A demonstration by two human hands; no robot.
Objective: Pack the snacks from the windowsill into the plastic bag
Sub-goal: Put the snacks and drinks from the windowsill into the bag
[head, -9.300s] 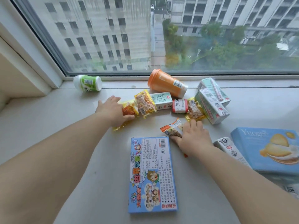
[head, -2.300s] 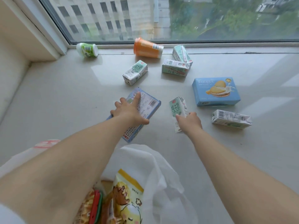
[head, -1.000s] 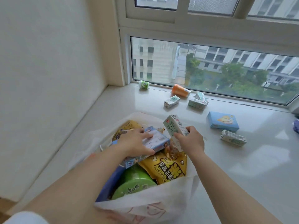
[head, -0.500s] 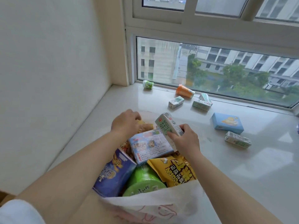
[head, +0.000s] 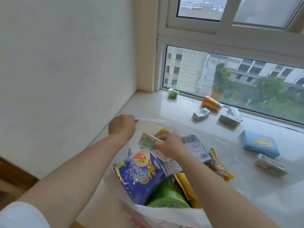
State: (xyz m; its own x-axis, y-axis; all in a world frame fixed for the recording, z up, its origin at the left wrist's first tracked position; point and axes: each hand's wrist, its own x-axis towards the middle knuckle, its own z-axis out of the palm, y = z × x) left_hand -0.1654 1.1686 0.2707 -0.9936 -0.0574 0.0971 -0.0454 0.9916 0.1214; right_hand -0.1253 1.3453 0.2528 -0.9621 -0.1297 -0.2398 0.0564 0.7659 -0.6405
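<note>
- The left hand (head: 121, 126) is closed on the far rim of the thin white plastic bag (head: 164, 214), pulling its mouth open; keep that pull up and back so the opening stays wide.
- The right hand (head: 169, 146) pinches a small green-and-white milk carton (head: 147, 143) over the mouth; best slid flat beside the pale blue printed box (head: 195, 148).
- Inside the bag: a blue snack tub (head: 139, 175), a green lid (head: 167, 195), yellow packets.
- Still on the pale stone windowsill (head: 263, 186): an orange cup (head: 211, 103), several cartons, and a blue biscuit box (head: 259, 143).

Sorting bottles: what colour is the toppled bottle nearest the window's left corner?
The small toppled bottle is green and white, seen in the head view.
</note>
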